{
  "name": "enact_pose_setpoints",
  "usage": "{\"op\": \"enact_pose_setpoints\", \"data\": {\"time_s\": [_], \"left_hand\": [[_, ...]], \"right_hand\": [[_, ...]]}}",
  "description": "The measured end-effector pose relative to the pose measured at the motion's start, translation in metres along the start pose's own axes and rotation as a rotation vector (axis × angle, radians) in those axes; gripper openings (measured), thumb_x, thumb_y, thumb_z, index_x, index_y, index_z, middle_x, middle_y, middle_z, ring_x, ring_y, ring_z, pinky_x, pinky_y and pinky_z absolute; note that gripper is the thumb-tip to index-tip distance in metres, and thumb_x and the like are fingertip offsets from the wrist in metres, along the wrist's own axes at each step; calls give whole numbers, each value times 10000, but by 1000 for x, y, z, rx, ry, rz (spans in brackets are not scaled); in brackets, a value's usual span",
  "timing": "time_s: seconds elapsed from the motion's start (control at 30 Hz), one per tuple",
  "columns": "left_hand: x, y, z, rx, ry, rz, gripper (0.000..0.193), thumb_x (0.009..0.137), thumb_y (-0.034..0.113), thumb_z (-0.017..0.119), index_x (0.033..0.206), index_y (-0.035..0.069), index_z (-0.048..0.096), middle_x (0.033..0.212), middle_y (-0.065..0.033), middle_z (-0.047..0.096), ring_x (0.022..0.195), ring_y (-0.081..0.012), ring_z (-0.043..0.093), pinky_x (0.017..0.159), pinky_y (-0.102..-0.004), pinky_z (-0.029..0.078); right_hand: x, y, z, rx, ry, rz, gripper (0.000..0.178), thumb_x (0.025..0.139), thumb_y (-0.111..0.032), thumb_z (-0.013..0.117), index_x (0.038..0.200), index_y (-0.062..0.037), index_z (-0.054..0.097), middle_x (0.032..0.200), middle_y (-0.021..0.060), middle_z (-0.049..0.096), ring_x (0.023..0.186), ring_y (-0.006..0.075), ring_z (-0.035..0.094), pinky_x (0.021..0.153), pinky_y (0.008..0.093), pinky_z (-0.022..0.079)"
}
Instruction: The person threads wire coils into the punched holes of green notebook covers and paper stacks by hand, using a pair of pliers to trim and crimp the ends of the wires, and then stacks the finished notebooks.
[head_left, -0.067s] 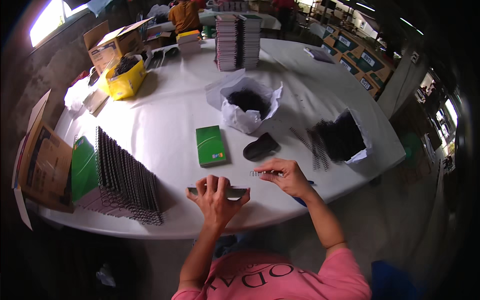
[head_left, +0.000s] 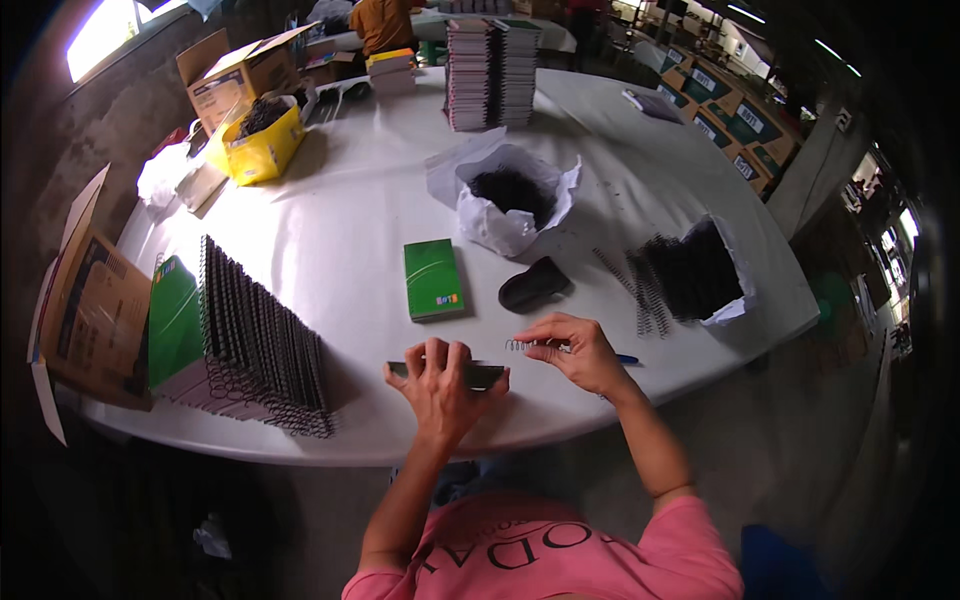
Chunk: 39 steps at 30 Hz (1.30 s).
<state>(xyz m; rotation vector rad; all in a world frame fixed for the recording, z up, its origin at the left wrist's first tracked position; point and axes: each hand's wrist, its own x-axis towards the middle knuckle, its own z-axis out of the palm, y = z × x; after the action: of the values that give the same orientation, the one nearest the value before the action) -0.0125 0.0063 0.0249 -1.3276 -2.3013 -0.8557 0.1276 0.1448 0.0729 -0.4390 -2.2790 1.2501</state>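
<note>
At the near edge of the table, my left hand (head_left: 440, 392) is closed round a small notebook (head_left: 486, 377) standing on edge, its thumb and little finger at the two ends. The fingers hide most of it. To its right, my right hand (head_left: 578, 354) pinches a short dark wire binding coil (head_left: 515, 345), its free end pointing toward the notebook. A green-covered notebook (head_left: 433, 282) lies flat beyond my left hand. Past my right hand rests a dark, rounded object (head_left: 534, 286), its kind unclear.
Coil-bound notebooks (head_left: 262, 345) are stacked at left beside an open carton (head_left: 100, 320). Black coils fill a white paper-wrapped container (head_left: 500, 225), another at right (head_left: 690, 272) and a yellow container (head_left: 262, 150). A blue pen (head_left: 627, 359) lies by my right wrist. Notebook stacks (head_left: 490, 75) stand far back.
The whole view has shifted slightly, so the table things sit a little further right and higher. Both hands keep their holds, with hardly any movement.
</note>
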Motion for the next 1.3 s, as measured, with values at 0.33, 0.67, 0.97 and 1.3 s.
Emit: {"op": "enact_pose_setpoints", "data": {"time_s": [0.33, 0.67, 0.97, 1.3], "left_hand": [[-3, -4, 13, 9, 40, 8, 479, 536, 519, 761, 757, 154, 542, 931, -40, 452, 953, -251, 436, 815, -551, 276], [1, 1, 9, 32, -96, -30, 594, 547, 537, 766, 959, 170, 548, 971, -42, 468, 1000, -256, 435, 844, -547, 264], [-15, -18, 0, 20, -106, 122, 490, 698, 497, 709, 1069, 202, 584, 961, -45, 489, 997, -245, 451, 854, -509, 269], [-10, -22, -6, -107, -81, 158, 438, 648, 420, 774, 925, 123, 609, 931, -83, 499, 952, -282, 451, 817, -459, 329]], "right_hand": [[-4, 12, 23, 39, -9, 57, 150, 840, -27, 636, 977, -52, 691, 866, 75, 657, 766, 152, 625, 697, 271, 493], [2, -24, 14, -152, -304, 328, 285, 908, -196, 573, 1149, -45, 579, 892, 128, 599, 781, 231, 602, 703, 346, 476], [-1, 14, 16, -82, -320, -147, 172, 907, -148, 568, 1009, -18, 611, 781, 92, 587, 669, 239, 564, 644, 354, 447], [49, 82, -38, -837, -184, -14, 548, 775, -200, 598, 1300, -195, 442, 1347, 92, 428, 1161, 301, 484, 939, 463, 401]]}}
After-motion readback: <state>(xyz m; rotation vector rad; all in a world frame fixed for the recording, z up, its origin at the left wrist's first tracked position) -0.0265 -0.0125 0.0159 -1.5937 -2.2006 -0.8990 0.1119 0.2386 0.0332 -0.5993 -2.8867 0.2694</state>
